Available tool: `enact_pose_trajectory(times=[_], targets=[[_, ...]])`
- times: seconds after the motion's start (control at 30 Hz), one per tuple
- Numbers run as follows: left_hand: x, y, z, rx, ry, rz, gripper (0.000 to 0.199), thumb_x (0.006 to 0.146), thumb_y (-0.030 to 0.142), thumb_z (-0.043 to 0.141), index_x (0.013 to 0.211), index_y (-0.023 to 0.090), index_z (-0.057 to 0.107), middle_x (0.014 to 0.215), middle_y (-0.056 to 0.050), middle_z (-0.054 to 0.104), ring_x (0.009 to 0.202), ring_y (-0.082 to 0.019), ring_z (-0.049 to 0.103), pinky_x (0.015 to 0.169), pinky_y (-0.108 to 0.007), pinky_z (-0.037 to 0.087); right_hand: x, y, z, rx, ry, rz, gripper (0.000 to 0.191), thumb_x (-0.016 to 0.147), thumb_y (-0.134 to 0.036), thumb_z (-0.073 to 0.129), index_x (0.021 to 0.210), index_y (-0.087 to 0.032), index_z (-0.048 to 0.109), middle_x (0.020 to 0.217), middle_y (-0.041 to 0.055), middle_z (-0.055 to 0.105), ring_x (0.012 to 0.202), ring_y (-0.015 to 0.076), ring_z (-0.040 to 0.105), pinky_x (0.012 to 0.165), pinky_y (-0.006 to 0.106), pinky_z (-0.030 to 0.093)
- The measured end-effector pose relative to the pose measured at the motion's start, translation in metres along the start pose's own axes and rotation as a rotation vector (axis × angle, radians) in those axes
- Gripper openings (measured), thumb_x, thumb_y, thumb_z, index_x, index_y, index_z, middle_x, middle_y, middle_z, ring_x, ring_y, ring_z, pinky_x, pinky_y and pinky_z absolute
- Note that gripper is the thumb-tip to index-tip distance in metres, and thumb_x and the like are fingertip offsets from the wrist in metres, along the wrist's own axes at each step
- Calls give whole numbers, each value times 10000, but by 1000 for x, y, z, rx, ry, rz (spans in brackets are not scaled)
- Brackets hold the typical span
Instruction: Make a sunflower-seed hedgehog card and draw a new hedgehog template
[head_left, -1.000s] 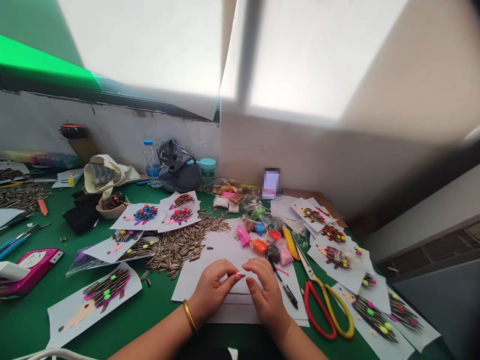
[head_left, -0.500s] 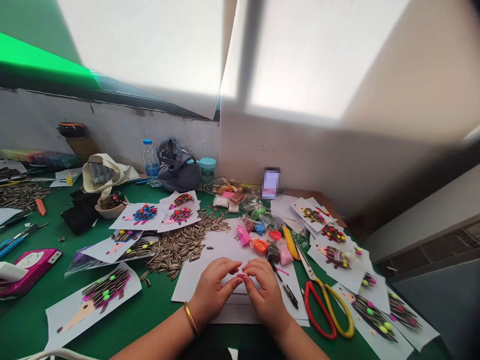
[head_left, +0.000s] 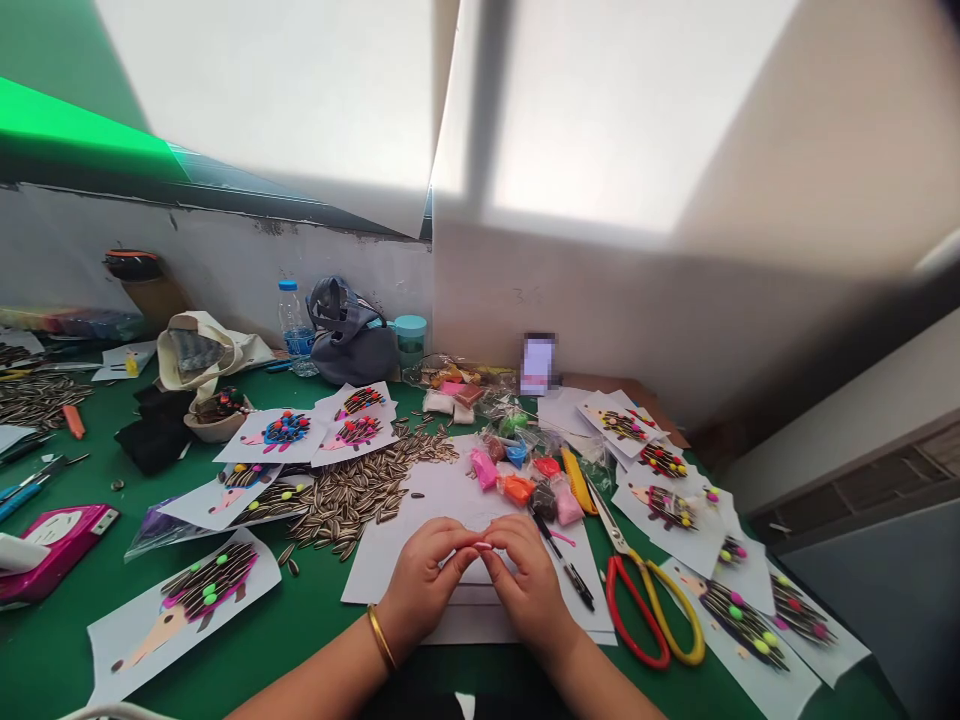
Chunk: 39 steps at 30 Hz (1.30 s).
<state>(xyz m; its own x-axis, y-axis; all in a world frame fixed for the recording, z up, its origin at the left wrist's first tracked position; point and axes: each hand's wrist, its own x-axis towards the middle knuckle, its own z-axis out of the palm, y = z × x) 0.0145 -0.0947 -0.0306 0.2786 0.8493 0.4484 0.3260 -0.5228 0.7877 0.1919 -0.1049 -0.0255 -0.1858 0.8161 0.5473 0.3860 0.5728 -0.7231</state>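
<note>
Fingertips of both hands meet over white paper at the table's front middle. Between them shows a small pink piece, pinched by my left hand and my right hand; most of it is hidden. A gold bangle is on the left wrist. Just right of my right hand lie a black pen and a thin pink strip. Beyond the hands sit bagged clay lumps, among them orange, pink and dark brown. Sunflower seeds are heaped to the left.
Scissors with red and yellow handles and a yellow cutter lie right. Hedgehog pictures lie on both sides. Behind stand a bottle, a dark bag, a teal-lidded cup and a phone.
The fingers of both hands have drawn closer together around the pink piece. The whole view has shifted slightly, with the background a little further left.
</note>
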Motion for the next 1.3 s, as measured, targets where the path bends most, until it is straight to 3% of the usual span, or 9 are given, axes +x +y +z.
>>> enact_pose_trajectory(times=[0.1, 0.23, 0.37, 0.57, 0.77, 0.9, 1.1, 1.3], targets=[[1, 1, 0, 17, -6, -15, 223, 894, 295, 602, 1090, 216, 675, 918, -64, 698, 872, -188, 633, 802, -321, 511, 0, -1, -1, 10, 12, 21, 104, 931, -229, 552, 918, -225, 655, 918, 61, 645, 927, 213, 575, 838, 390, 476], [2, 4, 1, 32, 0, -48, 137, 913, 303, 576, 895, 204, 669, 839, -42, 677, 811, -173, 621, 765, -310, 498, -1, 0, 0, 10, -12, 37, 95, 924, -216, 554, 938, -231, 647, 931, 55, 640, 939, 213, 566, 851, 391, 464], [2, 4, 1, 20, 5, -71, 130, 912, 300, 581, 859, 202, 647, 820, -29, 658, 792, -164, 606, 757, -306, 490, -2, 2, 1, 2, -3, 45, 99, 910, -221, 573, 979, -237, 642, 966, 57, 639, 968, 220, 562, 873, 397, 457], [1, 1, 1, 21, -2, -37, 172, 899, 302, 598, 1037, 210, 642, 922, -50, 646, 885, -181, 600, 815, -332, 494, -2, 4, 1, -42, 2, 37, 89, 905, -193, 566, 922, -234, 643, 928, 50, 641, 938, 213, 570, 848, 385, 456], [3, 4, 1, 51, -1, -87, 159, 913, 309, 574, 835, 200, 660, 823, -41, 642, 812, -176, 596, 772, -320, 484, -3, 4, 4, -117, -38, 26, 88, 867, -197, 607, 938, -236, 641, 944, 50, 650, 949, 228, 569, 856, 398, 444], [1, 0, 1, -12, 9, -74, 151, 917, 302, 571, 882, 204, 680, 849, -46, 656, 828, -175, 610, 782, -316, 494, -3, 5, 4, -69, -44, 42, 99, 882, -258, 627, 976, -250, 655, 966, 49, 659, 961, 224, 573, 858, 388, 450], [0, -5, 4, -23, -6, -36, 203, 916, 302, 573, 1075, 223, 670, 926, -58, 672, 887, -183, 620, 814, -331, 504, -2, 4, 3, -29, -8, 69, 84, 917, -251, 576, 885, -237, 653, 871, 42, 650, 878, 206, 582, 802, 370, 458], [4, 2, 2, 16, -11, -99, 152, 908, 326, 581, 859, 209, 666, 839, -38, 655, 823, -178, 606, 782, -321, 489, -2, 4, 3, -35, -35, 68, 94, 888, -223, 590, 958, -245, 648, 940, 47, 651, 942, 220, 575, 851, 392, 456]])
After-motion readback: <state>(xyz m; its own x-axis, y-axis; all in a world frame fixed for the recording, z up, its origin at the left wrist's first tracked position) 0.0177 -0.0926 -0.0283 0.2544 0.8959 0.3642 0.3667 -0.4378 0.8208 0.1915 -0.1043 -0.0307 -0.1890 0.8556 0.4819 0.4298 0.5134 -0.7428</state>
